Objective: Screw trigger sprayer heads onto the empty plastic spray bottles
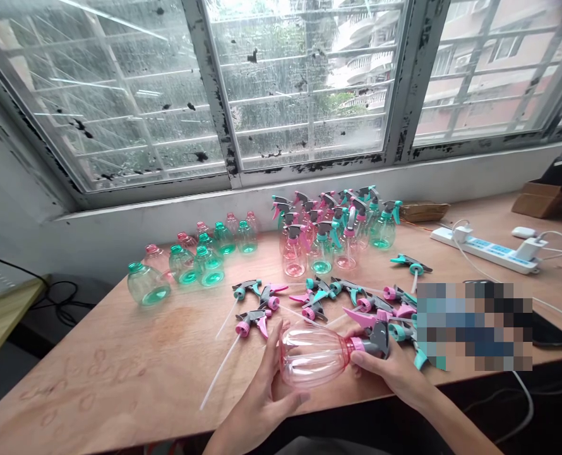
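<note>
A clear pink spray bottle (pixel 312 355) lies sideways between my hands, above the table's front edge. My left hand (pixel 274 385) is wrapped round its base end. At the neck, my right hand (pixel 380 363) grips the pink collar of a grey and pink spray head (pixel 376 338), which sits on the bottle's mouth. Just beyond my hands lie several loose spray heads with thin tubes, among them a pink one (pixel 252 321) and a teal one (pixel 247 289). Some of my right fingers are hidden behind the neck.
Several open green and pink bottles (pixel 209 268) stand at the back left. Bottles with spray heads (pixel 294 253) are grouped at the back centre. A white power strip (pixel 487 249) with cables and a partly blurred phone (pixel 553 332) lie on the right of the wooden table (pixel 134 373).
</note>
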`<action>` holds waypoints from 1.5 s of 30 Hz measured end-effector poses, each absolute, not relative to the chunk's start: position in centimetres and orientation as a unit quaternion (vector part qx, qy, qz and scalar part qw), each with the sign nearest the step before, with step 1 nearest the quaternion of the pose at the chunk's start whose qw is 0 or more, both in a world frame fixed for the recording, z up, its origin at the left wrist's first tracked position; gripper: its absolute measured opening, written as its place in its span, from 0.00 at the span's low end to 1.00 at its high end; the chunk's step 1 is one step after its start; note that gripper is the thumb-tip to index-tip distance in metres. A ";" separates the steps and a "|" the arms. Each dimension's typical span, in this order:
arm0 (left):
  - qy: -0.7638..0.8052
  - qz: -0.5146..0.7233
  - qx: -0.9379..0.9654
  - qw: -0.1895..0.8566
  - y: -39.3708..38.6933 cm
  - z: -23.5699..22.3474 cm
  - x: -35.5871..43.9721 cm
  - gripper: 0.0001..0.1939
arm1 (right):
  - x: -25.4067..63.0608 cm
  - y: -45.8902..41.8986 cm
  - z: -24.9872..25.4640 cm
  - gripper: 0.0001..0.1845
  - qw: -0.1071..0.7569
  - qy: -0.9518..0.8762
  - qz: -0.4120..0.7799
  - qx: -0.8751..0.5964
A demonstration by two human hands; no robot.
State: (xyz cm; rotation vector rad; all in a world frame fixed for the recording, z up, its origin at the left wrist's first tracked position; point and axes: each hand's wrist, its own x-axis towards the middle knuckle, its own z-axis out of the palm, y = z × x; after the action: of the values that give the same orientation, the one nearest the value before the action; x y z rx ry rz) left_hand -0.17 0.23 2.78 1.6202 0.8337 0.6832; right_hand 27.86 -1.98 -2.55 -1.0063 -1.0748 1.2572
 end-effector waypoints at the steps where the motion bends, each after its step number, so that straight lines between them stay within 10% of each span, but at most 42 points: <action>1: 0.356 0.286 0.688 0.564 0.2 2.9 -0.1 0.55 | 27.9 -2.0 -2.6 0.20 0.567 -0.457 0.533 -0.430; 45: 0.314 0.292 0.651 0.626 0.4 3.3 0.3 0.55 | 27.7 -2.0 -2.0 0.21 0.572 -0.468 0.504 -0.447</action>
State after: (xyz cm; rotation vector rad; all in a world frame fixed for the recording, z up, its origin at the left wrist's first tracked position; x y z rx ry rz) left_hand 0.35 0.43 3.34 1.4942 0.7197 0.6705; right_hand 27.74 -2.00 -1.96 -1.0476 -1.0971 1.1829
